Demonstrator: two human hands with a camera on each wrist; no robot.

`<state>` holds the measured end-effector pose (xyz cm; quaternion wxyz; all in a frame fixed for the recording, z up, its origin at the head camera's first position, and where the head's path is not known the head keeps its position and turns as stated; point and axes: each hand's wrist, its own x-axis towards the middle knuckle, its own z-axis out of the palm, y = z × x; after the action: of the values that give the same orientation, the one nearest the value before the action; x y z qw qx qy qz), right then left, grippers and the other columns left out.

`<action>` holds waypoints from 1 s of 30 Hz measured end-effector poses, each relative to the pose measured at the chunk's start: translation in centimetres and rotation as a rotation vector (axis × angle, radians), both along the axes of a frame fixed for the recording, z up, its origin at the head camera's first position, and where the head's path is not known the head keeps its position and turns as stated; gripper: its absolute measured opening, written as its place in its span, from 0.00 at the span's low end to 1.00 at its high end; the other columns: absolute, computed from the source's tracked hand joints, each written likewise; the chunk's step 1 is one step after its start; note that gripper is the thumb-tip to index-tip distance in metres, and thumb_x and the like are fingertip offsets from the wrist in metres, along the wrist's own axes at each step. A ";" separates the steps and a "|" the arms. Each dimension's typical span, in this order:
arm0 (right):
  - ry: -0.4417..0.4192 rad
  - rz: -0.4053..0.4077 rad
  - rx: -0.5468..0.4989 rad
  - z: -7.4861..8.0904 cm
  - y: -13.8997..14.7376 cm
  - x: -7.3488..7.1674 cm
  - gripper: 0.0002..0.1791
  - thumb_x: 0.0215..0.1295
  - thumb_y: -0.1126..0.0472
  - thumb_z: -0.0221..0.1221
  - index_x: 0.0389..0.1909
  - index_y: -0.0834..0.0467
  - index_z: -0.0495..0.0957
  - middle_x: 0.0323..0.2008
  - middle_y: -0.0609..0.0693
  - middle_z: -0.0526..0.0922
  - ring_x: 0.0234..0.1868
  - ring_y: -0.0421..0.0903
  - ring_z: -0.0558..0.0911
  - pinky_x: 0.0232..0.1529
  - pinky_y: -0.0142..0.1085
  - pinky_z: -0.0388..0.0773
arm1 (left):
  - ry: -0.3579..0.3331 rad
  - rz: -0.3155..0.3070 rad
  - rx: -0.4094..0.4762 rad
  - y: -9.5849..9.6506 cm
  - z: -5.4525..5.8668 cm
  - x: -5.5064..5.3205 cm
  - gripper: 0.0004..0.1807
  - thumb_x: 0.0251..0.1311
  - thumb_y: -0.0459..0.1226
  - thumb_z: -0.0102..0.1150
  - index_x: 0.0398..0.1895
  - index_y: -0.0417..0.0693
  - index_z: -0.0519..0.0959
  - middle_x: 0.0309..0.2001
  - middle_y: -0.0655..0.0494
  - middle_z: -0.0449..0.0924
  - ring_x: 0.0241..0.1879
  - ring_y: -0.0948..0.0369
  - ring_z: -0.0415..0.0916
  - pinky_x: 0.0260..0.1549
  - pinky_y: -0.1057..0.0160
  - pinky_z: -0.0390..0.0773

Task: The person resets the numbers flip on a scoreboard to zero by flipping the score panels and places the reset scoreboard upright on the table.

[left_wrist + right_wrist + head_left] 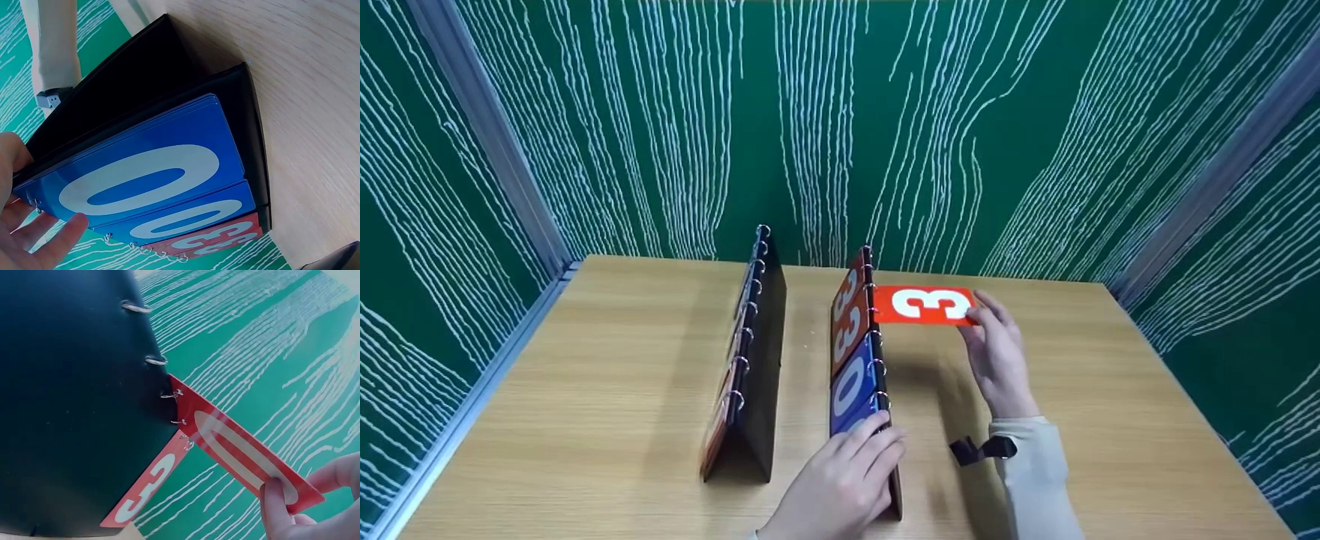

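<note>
A black flip scoreboard (894, 480) stands like a tent on the table, its ringed top edge running away from me. Its left face shows two red cards with a 3 and blue cards with a 0 (140, 180). My left hand (847, 476) grips the near end of the top edge, thumb on one side and fingers on the other. Beyond it, my right hand (997, 356) pinches the outer end of a red number card (926, 305). That card sticks out sideways from the rings, a 3 on top and a 0 (242, 455) underneath.
A second black flip scoreboard (757, 375) stands to the left, roughly parallel, with a strip of wooden table (806, 420) between them. Green walls with white wavy lines (810, 135) enclose the table behind and at the sides. A black strap (982, 450) circles the right wrist.
</note>
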<state>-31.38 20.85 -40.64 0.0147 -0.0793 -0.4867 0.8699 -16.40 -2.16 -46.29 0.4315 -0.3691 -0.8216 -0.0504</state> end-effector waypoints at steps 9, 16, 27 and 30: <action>0.127 -0.013 0.124 0.6 -2.3 0.6 0.30 0.76 0.67 0.46 0.76 0.58 0.53 0.64 0.51 0.67 0.57 0.46 0.78 0.63 0.32 0.79 | 0.033 0.002 0.013 -0.3 -0.2 -0.2 0.23 0.48 0.44 0.64 0.50 0.50 0.81 0.52 0.59 0.85 0.61 0.59 0.78 0.49 0.67 0.82; 0.188 0.002 0.300 1.8 -3.3 0.4 0.30 0.77 0.63 0.46 0.77 0.53 0.53 0.63 0.53 0.68 0.57 0.49 0.79 0.59 0.33 0.81 | -0.007 0.019 0.007 0.0 -0.1 0.0 0.23 0.49 0.45 0.65 0.51 0.51 0.82 0.54 0.59 0.84 0.62 0.60 0.78 0.50 0.67 0.82; 0.308 0.071 0.635 3.0 -6.5 -0.3 0.31 0.78 0.58 0.48 0.78 0.52 0.52 0.70 0.58 0.70 0.66 0.55 0.76 0.68 0.48 0.75 | -0.020 0.011 -0.004 0.1 0.2 0.1 0.22 0.50 0.45 0.67 0.50 0.51 0.81 0.55 0.59 0.84 0.63 0.59 0.77 0.51 0.68 0.82; 0.314 0.090 0.721 3.0 -7.2 -0.2 0.33 0.78 0.55 0.49 0.80 0.48 0.50 0.73 0.57 0.66 0.70 0.55 0.74 0.71 0.52 0.71 | -0.010 0.006 -0.001 0.2 0.2 0.0 0.22 0.49 0.45 0.67 0.50 0.51 0.82 0.55 0.59 0.84 0.62 0.59 0.78 0.52 0.68 0.81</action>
<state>-31.59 13.61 -37.60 0.0779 0.0865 -0.7557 0.6445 -16.36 -1.99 -46.07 0.4273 -0.3667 -0.8249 -0.0508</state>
